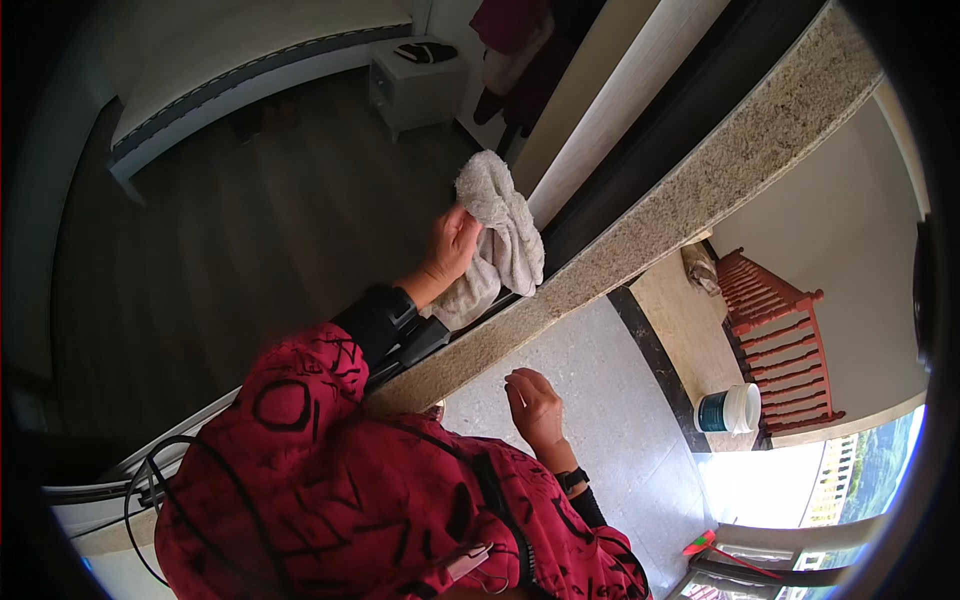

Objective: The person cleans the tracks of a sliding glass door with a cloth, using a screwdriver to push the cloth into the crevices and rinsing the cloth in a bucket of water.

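My left hand (pixel 452 244) grips a grey-white terry cloth (pixel 504 232), bunched up and hanging in folds. The cloth lies against a dark frame (pixel 600 191) beside a speckled stone sill (pixel 645 225). Part of the cloth drapes below my wrist, close to the sill's edge. On the other side of the sill, my right hand (pixel 535 409) hangs over the pale floor with loosely bent fingers and nothing visible in it. A dark watch (pixel 572 480) is on the right wrist.
Left of the frame is a dim room with a bed (pixel 255 79) and a white nightstand (pixel 417 82). To the right stand a white bucket (pixel 729 409) and a red-brown wooden railing (pixel 787 337). A black cable (pixel 133 517) loops by my left side.
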Demonstrator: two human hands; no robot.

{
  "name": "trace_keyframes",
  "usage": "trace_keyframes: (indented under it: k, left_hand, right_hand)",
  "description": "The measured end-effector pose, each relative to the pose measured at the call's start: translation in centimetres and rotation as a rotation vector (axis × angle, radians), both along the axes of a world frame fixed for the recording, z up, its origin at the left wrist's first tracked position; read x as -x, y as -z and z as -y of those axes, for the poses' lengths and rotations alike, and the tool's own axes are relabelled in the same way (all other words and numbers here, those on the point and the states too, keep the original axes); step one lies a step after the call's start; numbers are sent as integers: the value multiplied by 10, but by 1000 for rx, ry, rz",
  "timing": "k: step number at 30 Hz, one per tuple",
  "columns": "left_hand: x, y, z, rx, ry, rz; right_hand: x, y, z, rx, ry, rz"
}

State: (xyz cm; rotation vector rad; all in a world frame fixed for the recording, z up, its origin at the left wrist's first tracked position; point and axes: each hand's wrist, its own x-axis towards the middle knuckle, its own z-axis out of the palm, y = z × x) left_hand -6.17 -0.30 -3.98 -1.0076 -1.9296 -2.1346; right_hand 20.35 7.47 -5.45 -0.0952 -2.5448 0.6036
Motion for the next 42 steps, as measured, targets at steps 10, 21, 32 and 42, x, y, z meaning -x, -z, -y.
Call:
trace_keyframes:
  k: [10,21,32,42]
  left_hand:
    - [-1,-32,121,-540,71,131]
    - [-41,-60,185,-710,-13,244]
    - [-10,-92,339,469,-427,-50]
    - [18,62,435,1095,-852,-364]
  right_hand:
    - [21,-13,39,72,-156,49]
    - [140,-104,132,201,-541,-124]
    - [257,-125,162,251,-462,-129]
    - [332,-33,119,-212,-560,236]
